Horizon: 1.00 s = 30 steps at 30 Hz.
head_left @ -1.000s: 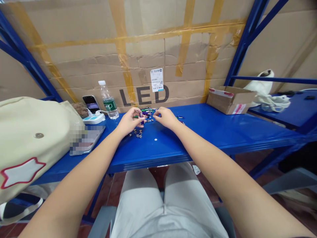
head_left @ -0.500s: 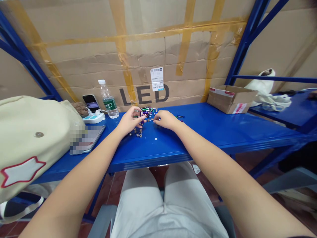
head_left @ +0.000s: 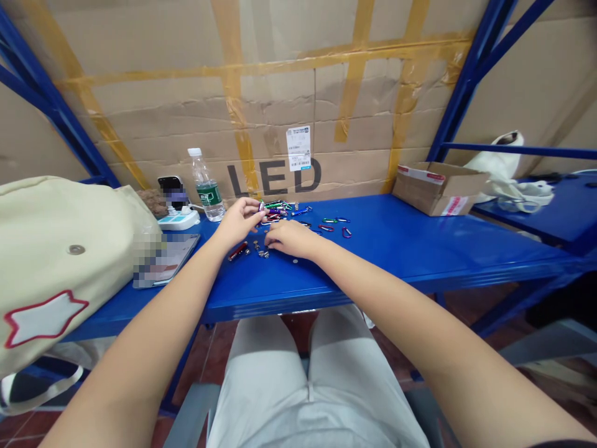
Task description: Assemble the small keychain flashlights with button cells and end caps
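Observation:
My left hand [head_left: 240, 222] is raised a little over the blue table, thumb and fingers pinched on a small purple metal tube [head_left: 262, 206] that is mostly covered by the fingers. Lower and to the right, my right hand [head_left: 291, 239] has its fingertips pressed together and pointing down at the small silver round pieces [head_left: 262, 253], which look like button cells. Whatever sits in those fingertips is hidden. A red metal tube [head_left: 238, 251] lies left of the silver pieces. Behind both hands is a pile of colourful metal tubes [head_left: 280, 206], with a blue one [head_left: 301, 211] at its right.
Several carabiners, among them a red one [head_left: 346, 232], lie right of the pile. A water bottle [head_left: 206, 186], a power strip [head_left: 180, 219], a tablet [head_left: 168, 261] and a cream bag [head_left: 69, 242] are on the left. An open cardboard box [head_left: 436, 186] stands at right.
My right hand has moved left and toward me, down to the silver pieces, uncovering carabiners behind it. My left hand has shifted slightly left with the purple tube, uncovering the red tube.

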### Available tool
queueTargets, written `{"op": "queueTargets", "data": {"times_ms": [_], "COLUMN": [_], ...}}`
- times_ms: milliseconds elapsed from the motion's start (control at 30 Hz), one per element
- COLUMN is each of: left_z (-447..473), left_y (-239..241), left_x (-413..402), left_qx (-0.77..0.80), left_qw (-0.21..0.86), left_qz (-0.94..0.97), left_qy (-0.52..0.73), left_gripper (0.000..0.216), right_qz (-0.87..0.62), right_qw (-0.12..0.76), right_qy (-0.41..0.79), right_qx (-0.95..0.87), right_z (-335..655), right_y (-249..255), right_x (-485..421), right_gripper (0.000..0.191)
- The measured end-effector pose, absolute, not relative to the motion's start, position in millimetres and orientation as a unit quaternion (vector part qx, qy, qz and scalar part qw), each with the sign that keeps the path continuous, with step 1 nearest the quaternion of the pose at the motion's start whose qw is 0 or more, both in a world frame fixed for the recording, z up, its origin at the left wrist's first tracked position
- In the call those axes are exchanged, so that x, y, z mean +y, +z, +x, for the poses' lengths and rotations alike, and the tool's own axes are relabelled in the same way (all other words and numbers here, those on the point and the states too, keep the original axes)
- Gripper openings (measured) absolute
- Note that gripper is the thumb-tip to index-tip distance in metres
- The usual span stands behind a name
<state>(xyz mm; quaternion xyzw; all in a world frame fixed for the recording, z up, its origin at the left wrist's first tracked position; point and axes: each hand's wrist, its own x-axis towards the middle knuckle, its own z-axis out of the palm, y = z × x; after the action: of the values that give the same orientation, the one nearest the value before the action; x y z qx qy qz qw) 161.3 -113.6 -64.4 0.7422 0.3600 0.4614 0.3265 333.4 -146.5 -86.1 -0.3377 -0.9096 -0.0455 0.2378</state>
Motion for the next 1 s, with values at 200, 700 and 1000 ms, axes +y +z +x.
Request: {"op": "queueTargets", "data": {"times_ms": [200, 700, 1000], "left_z": [158.8, 165.8, 157.9], "left_y": [-66.0, -66.0, -62.9], "left_x": [-115.1, -126.3, -126.0], "left_qx": [0.364, 0.363, 0.361], "left_qw": [0.328, 0.385, 0.447], "left_qz": [0.78, 0.79, 0.775], "left_qy": [0.39, 0.308, 0.261], "left_gripper": [0.027, 0.046, 0.038], "right_qz": [-0.405, -0.432, -0.403], "right_qw": [0.382, 0.333, 0.173], "right_qy": [0.07, 0.075, -0.127], "right_qx": [-0.828, -0.835, -0.889], "right_z": [352.4, 362.3, 360.2], "right_y": [-79.7, -76.9, -64.0], "right_x": [-141.1, -147.8, -160.1], "right_gripper": [0.007, 0.017, 0.02]}}
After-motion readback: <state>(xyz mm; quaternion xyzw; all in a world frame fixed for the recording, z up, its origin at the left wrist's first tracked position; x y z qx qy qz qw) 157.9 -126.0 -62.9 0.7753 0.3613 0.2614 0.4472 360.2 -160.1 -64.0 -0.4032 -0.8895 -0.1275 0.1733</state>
